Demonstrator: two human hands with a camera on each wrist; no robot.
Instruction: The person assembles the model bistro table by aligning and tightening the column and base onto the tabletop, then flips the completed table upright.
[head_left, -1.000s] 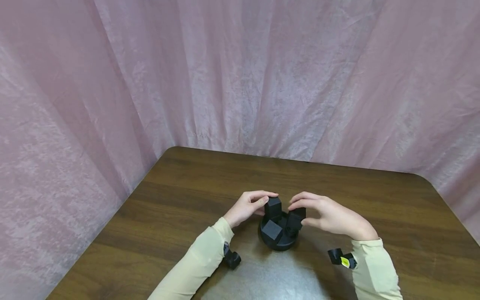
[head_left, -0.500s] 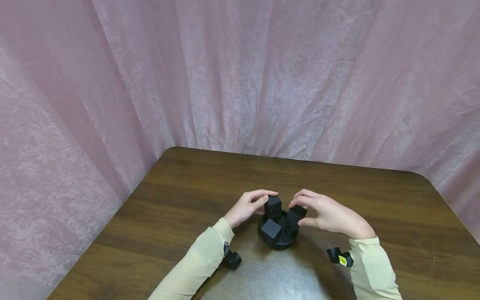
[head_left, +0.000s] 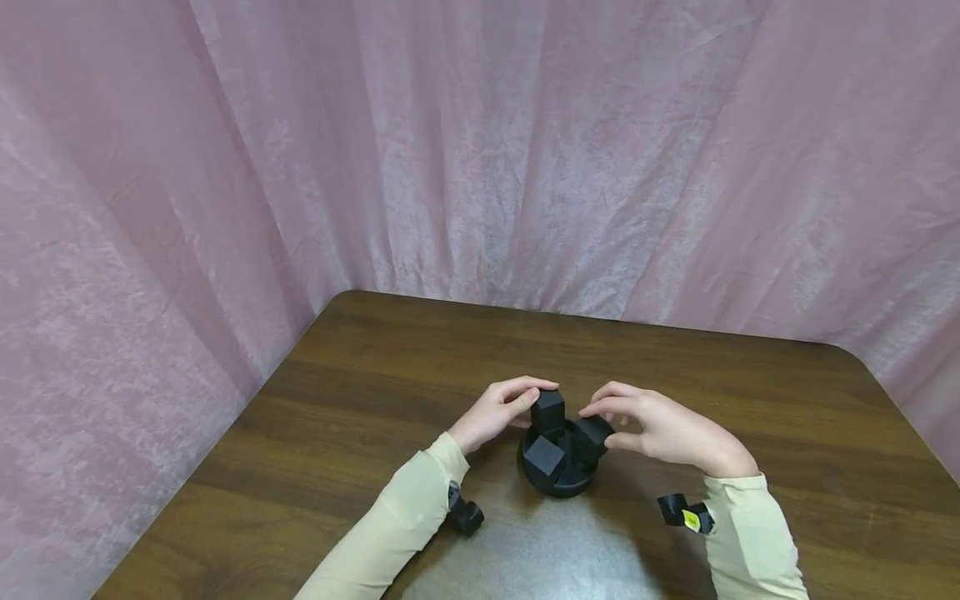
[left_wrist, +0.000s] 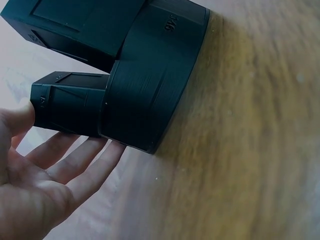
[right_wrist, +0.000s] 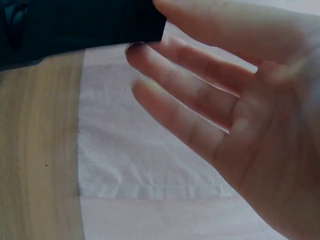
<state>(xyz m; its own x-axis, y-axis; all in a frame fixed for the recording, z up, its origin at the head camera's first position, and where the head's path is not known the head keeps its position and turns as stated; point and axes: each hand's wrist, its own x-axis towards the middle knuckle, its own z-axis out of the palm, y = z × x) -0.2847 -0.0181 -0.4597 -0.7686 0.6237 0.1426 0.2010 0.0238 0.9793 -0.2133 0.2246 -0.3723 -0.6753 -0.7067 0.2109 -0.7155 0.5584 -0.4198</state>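
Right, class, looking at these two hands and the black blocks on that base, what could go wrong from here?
The right block might slip: it tilts, and the right hand pinches it by thumb and fingertips.
The left hand holds the back block, so uneven pulls could twist the round base.
The front block, held by neither hand, may get bumped.

From afar I see a black round base (head_left: 567,491) on the brown wood-grain table (head_left: 337,375), roughly midway between left and right edges — well in from the far edge, with the pink cloth curtain (head_left: 480,167) behind. A black angular back block (head_left: 548,414) and black angular front-left block (head_left: 544,457) are on the base — a black angular right block (head_left: 592,437) at its right.
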